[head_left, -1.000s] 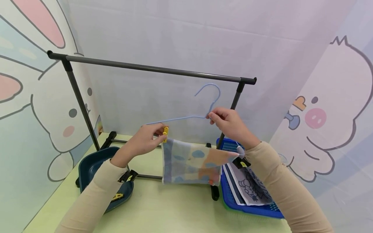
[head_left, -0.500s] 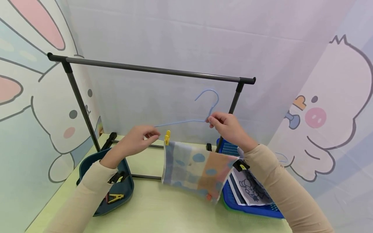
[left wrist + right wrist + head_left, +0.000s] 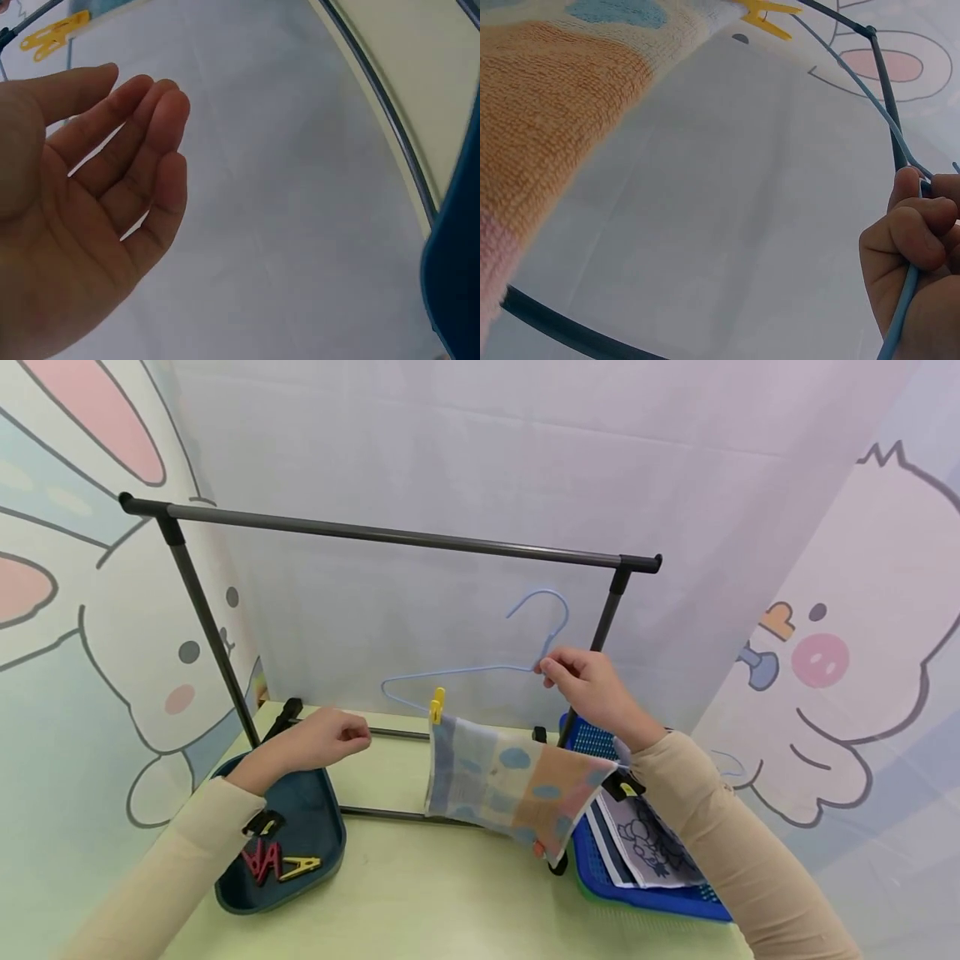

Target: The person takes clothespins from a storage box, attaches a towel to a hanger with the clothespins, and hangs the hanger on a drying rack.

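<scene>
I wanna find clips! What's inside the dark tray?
Inside the dark tray, red clips and a yellow clip lie at the near end. The left arm and black wrist device cover part of it; anything beneath can't be seen.

Hanger [image 3: 480, 669]: neck partly covered by right hand [image 3: 588, 683]; right half largely hidden behind right sleeve [image 3: 720, 835]. Basket [image 3: 660, 906]: far side masked by same sleeve. Tray [image 3: 307, 810]: partly under left forearm [image 3: 161, 868]. Red clips [image 3: 262, 863]: overlapping, count uncertain. Towel [image 3: 562, 112]: cropped, right wrist view. Left hand [image 3: 82, 217]: palm cut off, left wrist view.
</scene>
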`<move>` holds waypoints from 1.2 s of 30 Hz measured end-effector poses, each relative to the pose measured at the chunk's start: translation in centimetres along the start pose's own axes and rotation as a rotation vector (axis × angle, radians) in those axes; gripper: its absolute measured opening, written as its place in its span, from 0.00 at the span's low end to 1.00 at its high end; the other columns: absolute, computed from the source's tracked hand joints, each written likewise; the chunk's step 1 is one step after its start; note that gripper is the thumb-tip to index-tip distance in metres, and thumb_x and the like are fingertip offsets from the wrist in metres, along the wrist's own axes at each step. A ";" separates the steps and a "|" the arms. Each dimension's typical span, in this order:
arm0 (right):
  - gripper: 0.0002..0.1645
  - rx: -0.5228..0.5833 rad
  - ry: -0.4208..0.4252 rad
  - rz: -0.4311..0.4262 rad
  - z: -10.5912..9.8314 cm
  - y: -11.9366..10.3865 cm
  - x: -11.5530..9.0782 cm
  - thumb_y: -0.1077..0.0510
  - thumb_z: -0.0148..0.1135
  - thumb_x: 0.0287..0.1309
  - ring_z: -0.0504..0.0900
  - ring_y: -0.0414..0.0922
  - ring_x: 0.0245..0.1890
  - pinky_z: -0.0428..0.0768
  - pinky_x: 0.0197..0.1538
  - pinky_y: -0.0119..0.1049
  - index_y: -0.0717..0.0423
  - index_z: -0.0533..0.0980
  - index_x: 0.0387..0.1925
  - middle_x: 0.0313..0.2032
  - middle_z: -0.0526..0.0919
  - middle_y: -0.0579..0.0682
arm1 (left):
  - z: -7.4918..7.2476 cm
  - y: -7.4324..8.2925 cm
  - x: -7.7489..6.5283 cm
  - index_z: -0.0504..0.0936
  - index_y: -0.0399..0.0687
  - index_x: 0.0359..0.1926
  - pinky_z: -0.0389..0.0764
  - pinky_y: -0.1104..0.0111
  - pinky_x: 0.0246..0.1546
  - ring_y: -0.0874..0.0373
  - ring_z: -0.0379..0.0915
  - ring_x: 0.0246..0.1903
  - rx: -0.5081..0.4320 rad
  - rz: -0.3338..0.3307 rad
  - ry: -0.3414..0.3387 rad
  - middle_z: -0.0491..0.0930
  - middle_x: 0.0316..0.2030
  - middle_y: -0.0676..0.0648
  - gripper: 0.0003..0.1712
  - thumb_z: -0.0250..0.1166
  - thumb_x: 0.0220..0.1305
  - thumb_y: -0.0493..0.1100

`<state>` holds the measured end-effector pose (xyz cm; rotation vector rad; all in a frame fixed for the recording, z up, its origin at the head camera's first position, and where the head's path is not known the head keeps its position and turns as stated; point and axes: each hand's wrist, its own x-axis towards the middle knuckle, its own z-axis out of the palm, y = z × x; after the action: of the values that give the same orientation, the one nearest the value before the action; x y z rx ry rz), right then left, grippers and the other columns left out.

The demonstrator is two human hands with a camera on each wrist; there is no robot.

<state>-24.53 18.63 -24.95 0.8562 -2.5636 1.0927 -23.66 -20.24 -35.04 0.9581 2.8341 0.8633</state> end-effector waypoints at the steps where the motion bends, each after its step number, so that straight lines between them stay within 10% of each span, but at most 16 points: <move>1: 0.14 0.000 -0.001 0.003 0.0 0.0 0.0 0.53 0.51 0.69 0.64 0.48 0.19 0.65 0.24 0.35 0.56 0.80 0.39 0.29 0.79 0.50 | 0.0 -0.5 -0.3 0.82 0.49 0.35 0.71 0.67 0.26 0.64 0.68 0.22 0.013 -0.015 -0.015 0.77 0.26 0.56 0.07 0.57 0.68 0.38; 22: 0.15 0.020 0.004 0.058 0.0 0.1 -0.2 0.51 0.51 0.69 0.65 0.49 0.20 0.66 0.26 0.35 0.54 0.80 0.39 0.29 0.79 0.49 | 4.1 -5.9 -4.3 0.77 0.49 0.29 0.71 0.63 0.27 0.59 0.67 0.25 0.143 -0.344 -0.412 0.73 0.26 0.54 0.05 0.65 0.60 0.41; 36: 0.15 0.022 0.003 0.059 0.3 0.5 -0.3 0.51 0.51 0.69 0.67 0.49 0.23 0.67 0.27 0.36 0.54 0.80 0.38 0.30 0.79 0.49 | 6.0 -6.5 -5.5 0.77 0.47 0.36 0.74 0.50 0.39 0.50 0.68 0.35 0.209 -0.499 -0.497 0.75 0.38 0.46 0.17 0.75 0.46 0.37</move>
<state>-24.57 18.88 -25.60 0.7885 -2.5944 1.1405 -21.61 -24.60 -44.26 0.3604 2.5579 0.2367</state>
